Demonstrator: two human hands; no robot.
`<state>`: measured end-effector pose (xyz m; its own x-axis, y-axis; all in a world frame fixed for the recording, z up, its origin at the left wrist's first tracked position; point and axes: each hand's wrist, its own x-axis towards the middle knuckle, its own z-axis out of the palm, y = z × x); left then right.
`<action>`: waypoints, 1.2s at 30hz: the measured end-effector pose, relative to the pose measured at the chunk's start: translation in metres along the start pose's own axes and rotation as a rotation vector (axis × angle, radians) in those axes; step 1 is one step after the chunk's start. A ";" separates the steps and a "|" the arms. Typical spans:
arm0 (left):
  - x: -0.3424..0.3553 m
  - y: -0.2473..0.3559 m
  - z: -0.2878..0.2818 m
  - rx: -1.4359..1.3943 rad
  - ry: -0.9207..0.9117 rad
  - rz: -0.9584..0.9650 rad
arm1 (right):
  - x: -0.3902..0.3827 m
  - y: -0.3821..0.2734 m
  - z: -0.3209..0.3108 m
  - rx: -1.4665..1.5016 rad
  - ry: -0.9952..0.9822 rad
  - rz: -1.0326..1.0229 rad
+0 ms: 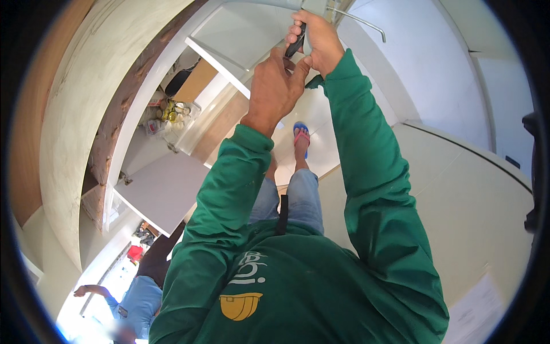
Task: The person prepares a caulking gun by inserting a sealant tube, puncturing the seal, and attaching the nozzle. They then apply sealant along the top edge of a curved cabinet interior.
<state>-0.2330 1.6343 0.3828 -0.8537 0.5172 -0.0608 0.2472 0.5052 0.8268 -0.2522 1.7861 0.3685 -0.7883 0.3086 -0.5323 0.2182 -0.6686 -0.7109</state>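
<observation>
My right hand [322,45] is at the top of the view, its fingers wrapped round a black, slim tool handle [296,43]. What kind of tool it is I cannot make out. Just left of it and lower, my left hand [274,86] is curled, its thumb reaching toward the right hand's thumb. Whatever its fingers pinch is hidden behind the hand. Beyond both hands stands an open white cabinet door [240,34], its pale edge running down behind the left hand. Green sleeves cover both my forearms.
Left of my arms is an open cabinet with jars [175,112] in a clear container. A lower door [163,186] hangs open. A bent metal rod [364,23] juts out at upper right. White panels [452,178] stand at right. Another person [140,301] is at lower left.
</observation>
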 end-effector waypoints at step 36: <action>0.065 -0.069 0.026 -0.021 -0.021 0.438 | 0.042 0.019 -0.042 0.033 -0.109 -0.530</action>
<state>-0.2937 1.6512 0.3068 -0.6608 0.6937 0.2865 0.5738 0.2208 0.7886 -0.2570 1.8146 0.3130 -0.8408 0.5387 -0.0533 -0.2421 -0.4623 -0.8530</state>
